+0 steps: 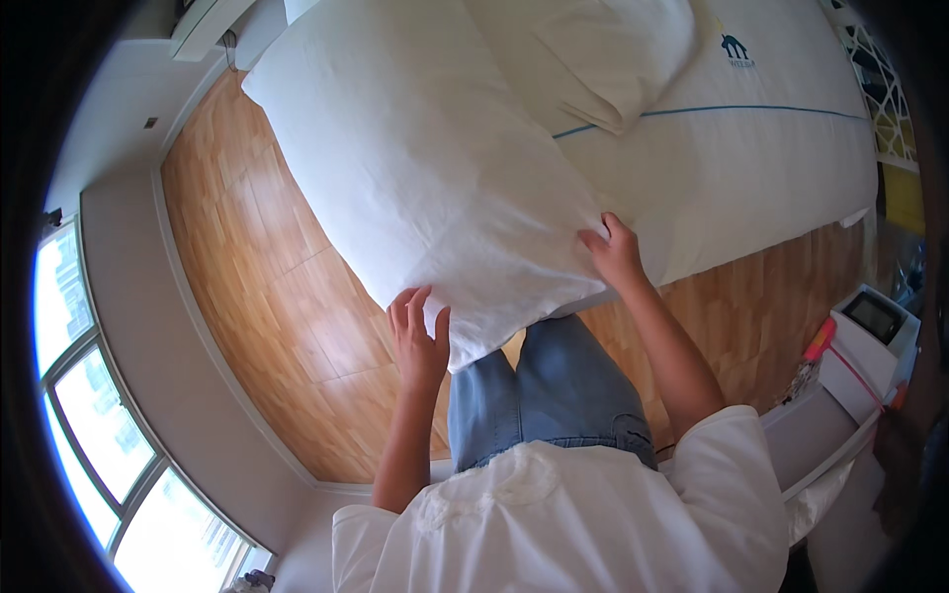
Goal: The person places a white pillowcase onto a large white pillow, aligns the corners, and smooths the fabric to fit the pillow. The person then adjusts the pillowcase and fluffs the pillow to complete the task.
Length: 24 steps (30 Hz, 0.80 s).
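Observation:
A large, puffed white piece of bedding lies in front of me, its near end reaching my thighs; I cannot tell if it is a pillow or a folded duvet. At its near left corner is my left hand, with thumb and fingers apart. My right hand is at the right edge, thumb and forefinger close to the cloth; whether they pinch it is unclear. Beneath the bedding spreads a white bed cover with a blue line and a printed logo. Another bunched white cloth rests farther back.
Wooden flooring runs along the bed's left side and near edge. Windows line the left wall. To the right stands a white device with a dark screen, beside a pink-and-orange object. A white lattice panel borders the bed's far right.

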Available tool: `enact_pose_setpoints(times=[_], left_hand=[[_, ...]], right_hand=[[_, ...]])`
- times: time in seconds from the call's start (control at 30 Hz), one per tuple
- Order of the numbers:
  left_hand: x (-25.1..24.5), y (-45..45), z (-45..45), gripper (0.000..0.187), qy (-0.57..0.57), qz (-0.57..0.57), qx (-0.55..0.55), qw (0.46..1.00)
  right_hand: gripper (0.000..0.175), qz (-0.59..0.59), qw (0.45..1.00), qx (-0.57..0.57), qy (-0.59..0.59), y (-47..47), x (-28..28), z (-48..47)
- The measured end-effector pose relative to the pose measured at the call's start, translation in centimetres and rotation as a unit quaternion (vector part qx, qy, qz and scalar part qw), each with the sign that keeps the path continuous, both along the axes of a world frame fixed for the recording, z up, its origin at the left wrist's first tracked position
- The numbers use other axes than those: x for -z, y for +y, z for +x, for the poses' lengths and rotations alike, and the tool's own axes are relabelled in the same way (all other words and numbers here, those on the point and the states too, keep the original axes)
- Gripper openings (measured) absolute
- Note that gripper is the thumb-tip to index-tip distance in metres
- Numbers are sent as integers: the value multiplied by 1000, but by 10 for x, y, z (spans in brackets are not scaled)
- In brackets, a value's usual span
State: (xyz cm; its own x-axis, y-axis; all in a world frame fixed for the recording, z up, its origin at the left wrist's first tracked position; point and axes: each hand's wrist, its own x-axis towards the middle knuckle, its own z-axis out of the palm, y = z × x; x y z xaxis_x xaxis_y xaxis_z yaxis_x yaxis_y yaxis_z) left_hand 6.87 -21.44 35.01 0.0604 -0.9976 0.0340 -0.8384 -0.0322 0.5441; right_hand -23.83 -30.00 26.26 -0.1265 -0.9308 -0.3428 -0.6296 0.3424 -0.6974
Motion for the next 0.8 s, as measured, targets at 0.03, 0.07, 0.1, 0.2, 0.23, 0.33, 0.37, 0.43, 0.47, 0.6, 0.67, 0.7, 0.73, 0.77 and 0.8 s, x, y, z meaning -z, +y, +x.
enact_pose_setpoints(times=[0.03, 0.07, 0.1, 0.2, 0.23, 0.33, 0.37, 0.43, 0.47, 0.6, 0.67, 0.7, 0.73, 0.77, 0.8], left_hand=[[-1, -3, -3, 43, -5, -3, 5, 1000], [1, -3, -4, 45, -1, 16, -1, 1000], [3, -2, -4, 46, -14, 23, 13, 1000], [12, 0, -7, 48, -48, 37, 48, 997], [13, -1, -8, 49, -55, 37, 47, 997], [14, 0, -5, 57, -48, 52, 17, 997], [13, 0, -4, 60, -34, 50, -9, 998], [14, 4, 0, 67, -11, 48, -70, 996], [14, 5, 1, 72, -6, 62, -80, 995], [14, -4, -8, 92, 24, 120, -105, 987], [16, -11, -12, 96, 32, 157, -121, 980], [17, -14, -12, 97, 44, 159, -129, 978], [19, -16, -11, 98, 57, 161, -137, 976], [20, -19, -11, 99, 70, 162, -145, 974], [23, -17, -10, 102, 50, 143, -123, 981]], right_hand=[[31, 50, 999, 0, 5, -2, -4, -4], [29, 37, 999, 18, 23, -2, -3, -9], [28, 24, 998, 35, 41, -1, -2, -16], [27, 2, 996, 77, 53, 5, 30, -28], [28, -3, 995, 90, 51, 9, 51, -32], [45, -39, 983, 144, 109, 19, 81, -37], [50, -56, 975, 165, 138, 22, 88, -39], [56, 117, 934, 316, -122, 18, 71, -24], [60, 200, 869, 378, -247, 17, 59, -15], [59, 168, 695, 404, -571, 33, 68, 3], [58, 202, 637, 404, -626, 28, 58, 14], [56, 195, 653, 396, -615, 26, 56, 16], [53, 187, 669, 389, -605, 25, 53, 16], [51, 180, 685, 382, -594, 24, 50, 17], [49, 166, 703, 389, -571, 23, 43, 20]])
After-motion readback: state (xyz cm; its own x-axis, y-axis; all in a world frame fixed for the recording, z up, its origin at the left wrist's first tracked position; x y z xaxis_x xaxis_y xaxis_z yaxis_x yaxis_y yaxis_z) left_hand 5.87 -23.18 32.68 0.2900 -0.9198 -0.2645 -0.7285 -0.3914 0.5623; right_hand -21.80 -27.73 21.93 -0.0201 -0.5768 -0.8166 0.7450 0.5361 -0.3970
